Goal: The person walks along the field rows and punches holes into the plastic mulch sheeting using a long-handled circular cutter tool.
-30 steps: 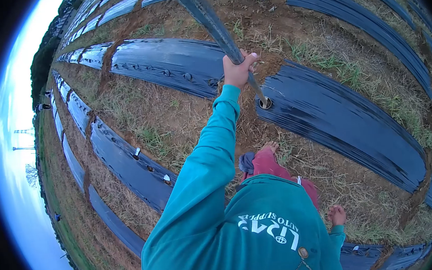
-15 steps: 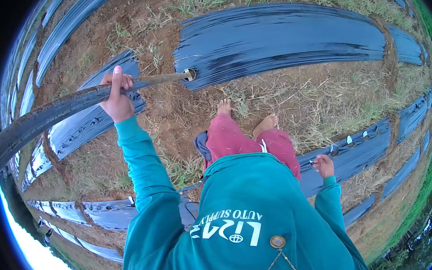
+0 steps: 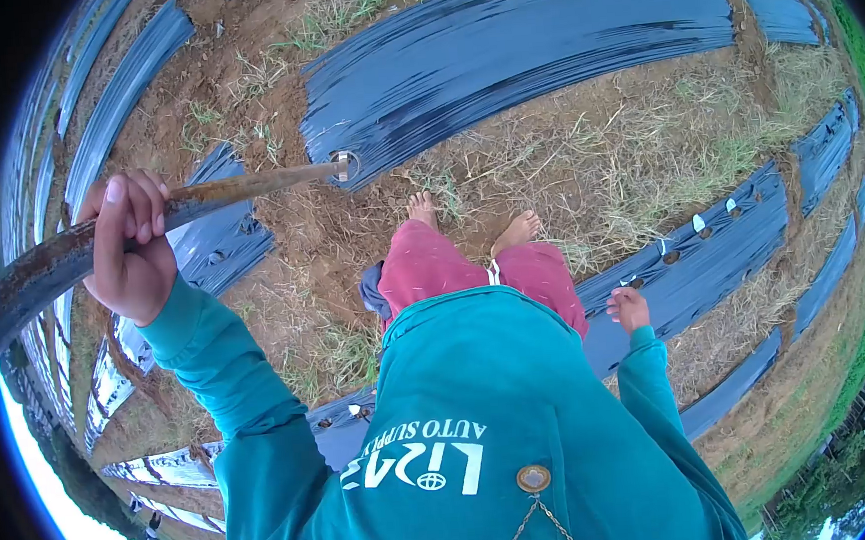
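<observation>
Fingers of the left hand [image 3: 136, 256] are wrapped round a long, dark metal pole with a rust-brown shaft [image 3: 246, 186], thumb lying along the grip. Shaft runs from the fist to the wearer's right, ending in a short, pale metal ring [image 3: 347, 166], well apart from the fingers. Ring is at the near left corner of a wide, blue-black plastic sheet [image 3: 527, 38]; whether it cuts through cannot be told. Right hand [image 3: 628, 308]: fingers loosely curled, well apart from the pole; cannot tell whether they hold anything.

Edges: bare brown soil [image 3: 284, 220] separates the sheet's left end from another shiny dark plastic strip [image 3: 215, 250], over which the shaft passes. Open room: straw-littered path [image 3: 596, 163] between the sheet and a holed dark plastic strip [image 3: 722, 250]; bare feet [image 3: 518, 228] stand on its left part.
</observation>
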Tool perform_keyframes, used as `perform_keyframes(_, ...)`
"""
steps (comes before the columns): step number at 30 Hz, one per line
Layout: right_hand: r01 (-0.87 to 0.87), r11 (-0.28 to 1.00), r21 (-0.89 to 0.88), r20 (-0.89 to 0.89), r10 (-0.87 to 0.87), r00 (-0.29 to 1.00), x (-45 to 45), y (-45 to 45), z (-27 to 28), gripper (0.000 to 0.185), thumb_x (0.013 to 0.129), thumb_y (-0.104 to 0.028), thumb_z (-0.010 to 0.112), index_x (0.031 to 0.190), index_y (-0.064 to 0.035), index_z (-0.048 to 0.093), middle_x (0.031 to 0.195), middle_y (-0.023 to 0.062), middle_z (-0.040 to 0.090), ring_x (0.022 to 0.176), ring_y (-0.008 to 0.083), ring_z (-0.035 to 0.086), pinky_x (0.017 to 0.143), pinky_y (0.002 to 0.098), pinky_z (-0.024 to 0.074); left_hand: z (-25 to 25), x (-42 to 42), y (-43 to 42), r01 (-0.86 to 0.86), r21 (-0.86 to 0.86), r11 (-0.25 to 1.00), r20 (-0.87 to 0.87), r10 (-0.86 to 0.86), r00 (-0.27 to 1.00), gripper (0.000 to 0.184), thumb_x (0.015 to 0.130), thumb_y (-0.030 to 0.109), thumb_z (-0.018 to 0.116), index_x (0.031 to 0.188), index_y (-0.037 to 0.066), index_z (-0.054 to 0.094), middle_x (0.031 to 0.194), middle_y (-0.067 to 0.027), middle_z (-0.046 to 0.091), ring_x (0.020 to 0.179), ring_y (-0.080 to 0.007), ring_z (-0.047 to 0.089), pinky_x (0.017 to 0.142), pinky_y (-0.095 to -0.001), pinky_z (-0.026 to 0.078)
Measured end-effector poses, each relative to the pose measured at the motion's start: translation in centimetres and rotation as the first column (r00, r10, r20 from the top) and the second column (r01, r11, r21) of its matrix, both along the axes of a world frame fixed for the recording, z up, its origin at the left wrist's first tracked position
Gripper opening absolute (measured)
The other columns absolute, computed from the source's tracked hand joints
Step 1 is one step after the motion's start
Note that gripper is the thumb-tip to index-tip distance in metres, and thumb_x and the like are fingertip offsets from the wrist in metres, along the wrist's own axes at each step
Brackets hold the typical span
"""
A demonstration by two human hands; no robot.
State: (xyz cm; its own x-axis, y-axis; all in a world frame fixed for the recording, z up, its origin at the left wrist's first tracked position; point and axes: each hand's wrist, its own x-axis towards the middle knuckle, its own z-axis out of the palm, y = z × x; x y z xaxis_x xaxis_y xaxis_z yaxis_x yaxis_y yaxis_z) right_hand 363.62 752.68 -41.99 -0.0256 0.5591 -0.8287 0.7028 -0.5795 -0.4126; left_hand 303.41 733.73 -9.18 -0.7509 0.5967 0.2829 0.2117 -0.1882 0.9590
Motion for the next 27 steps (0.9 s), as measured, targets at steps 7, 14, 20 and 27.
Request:
perform_keyframes(7,0.058,0.998,-0.013,-0.031,-0.058,0.998,0.4,4.0,-2.9,0.019,0.085,-0.023,0.051,0.094,-0.0069,0.056,0.079,0.0064,0.062,0.062,0.0145,0.059,0.052,0.0280,0.0461,10.3,-1.4,1.8,0.256,-0.022,0.966,-0.053,-0.257,0.965,0.031,0.086,0.015,0.041,0.055,0.013,0.036,0.051,0.0017,0.028,0.049,-0.0087,0.031,0.065,-0.0292,0.031)
perform_keyframes(14,0.053,0.997,0.054,-0.075,-0.049,0.996,-2.1,4.2,-0.8,0.020,0.086,-0.020,0.050,0.097,-0.0033,0.055,0.080,0.0069,0.062,0.063,0.0140,0.059,0.050,0.0258,0.0443,11.2,-3.5,4.2,0.087,0.026,0.996,-0.080,-0.085,0.993,0.029,0.084,0.014,0.047,0.056,0.012,0.037,0.051,0.0000,0.032,0.050,-0.0106,0.034,0.067,-0.0311,0.033)
perform_keyframes(20,0.087,0.996,0.024,-0.001,-0.087,0.996,-0.1,0.7,1.7,0.019,0.086,-0.018,0.048,0.097,-0.0041,0.055,0.079,0.0073,0.062,0.063,0.0139,0.058,0.051,0.0258,0.0444,-4.5,-3.4,11.9,-0.329,0.220,0.918,0.235,0.277,0.932,0.023,0.074,-0.001,0.057,0.057,0.004,0.043,0.051,-0.0033,0.039,0.046,-0.0140,0.040,0.052,-0.0312,0.039)
perform_keyframes(27,0.276,0.961,0.035,0.059,-0.278,0.959,-0.1,-5.1,3.0,0.018,0.087,-0.017,0.045,0.097,-0.0058,0.054,0.082,0.0078,0.061,0.064,0.0153,0.059,0.053,0.0286,0.0461,-16.1,-4.0,13.7,-0.182,0.111,0.977,0.270,0.147,0.952,0.026,0.077,-0.005,0.057,0.058,0.005,0.043,0.053,-0.0035,0.043,0.050,-0.0146,0.045,0.050,-0.0290,0.039)
